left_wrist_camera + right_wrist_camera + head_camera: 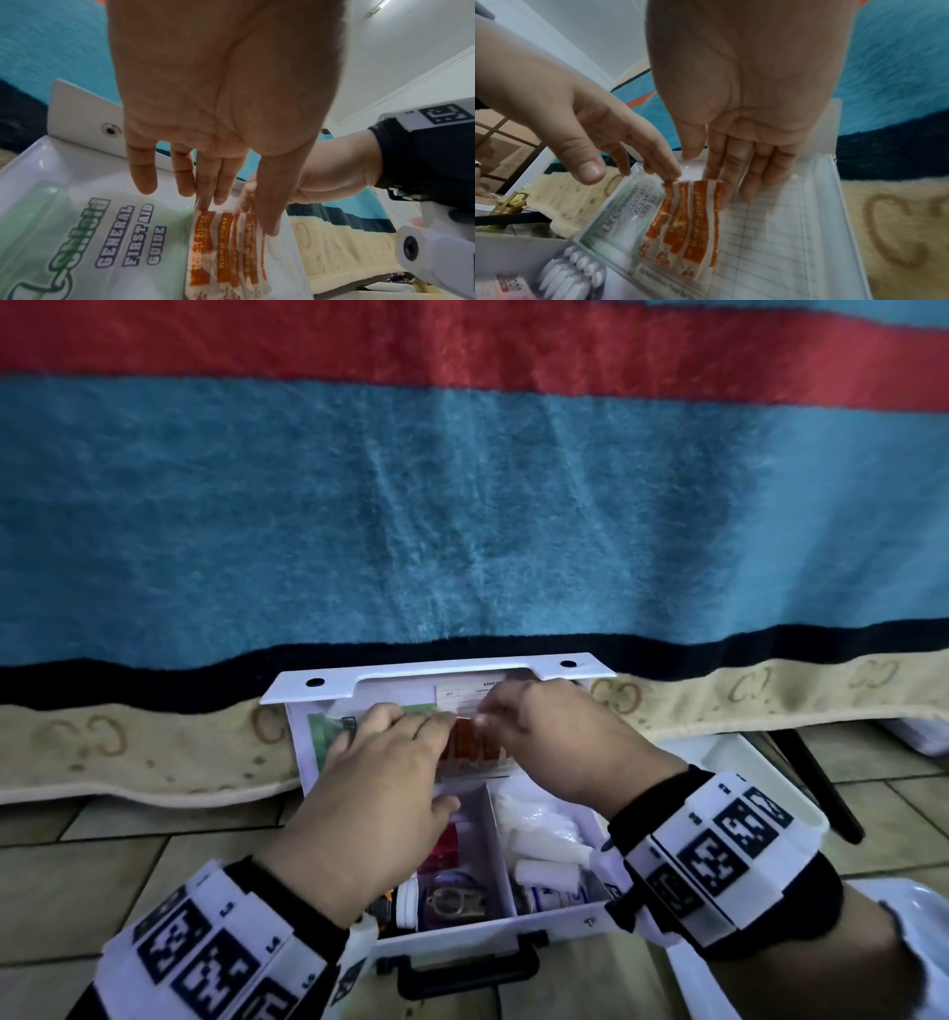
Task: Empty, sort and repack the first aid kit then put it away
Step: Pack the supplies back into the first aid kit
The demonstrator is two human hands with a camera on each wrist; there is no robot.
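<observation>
Plasters point(226, 251), long axis near-to-far, lay in lid sleeve under both hands; left hand point(380, 793) and right hand point(560, 742) straight-fingered, holding nothing.

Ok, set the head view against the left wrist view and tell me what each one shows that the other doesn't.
Only the head view shows the kit's base compartments: white rolled bandages, small scissors, a white-capped bottle, plus the black carry handle.

Only the left wrist view lets you read the lid's printed sheet, "GENERAL FIRST AID GUIDE", and "Keep plast" on the wrappers.

Both show the left hand and right hand with fingertips at the top of the orange plaster strips in the clear sleeve inside the open lid.
</observation>
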